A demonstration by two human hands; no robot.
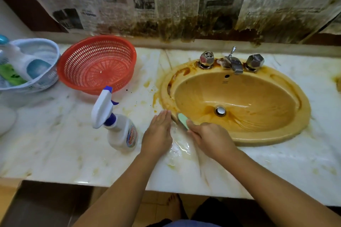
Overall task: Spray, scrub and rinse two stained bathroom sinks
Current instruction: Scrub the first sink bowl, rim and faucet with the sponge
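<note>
The sink [258, 94] sits in the right half of the countertop [55, 143]. Its bowl and rim are coated in an orange-brown stain, which is darkest on the rim at the back left, near the taps [206, 59]. The right hand [212, 138] has its fingers curled around a pale green scrubber [183, 117] and presses it on the rim at the sink's front left. The left hand [158, 132] lies flat on the wet countertop just beside that rim, fingers straight and together, holding nothing.

I judge this to be the scrub step, and early in it, as most of the stain is there. To do it well, use short firm strokes along the rim, then work down toward the drain [220, 111]; the flat hand gives support.

The spray bottle [120, 131] stands upright just left of the left hand. Behind it, near the back edge, a red basket [96, 68] holds nothing. At the left edge a white basket [53, 72] holds bottles, one of them white [16, 59].
</note>
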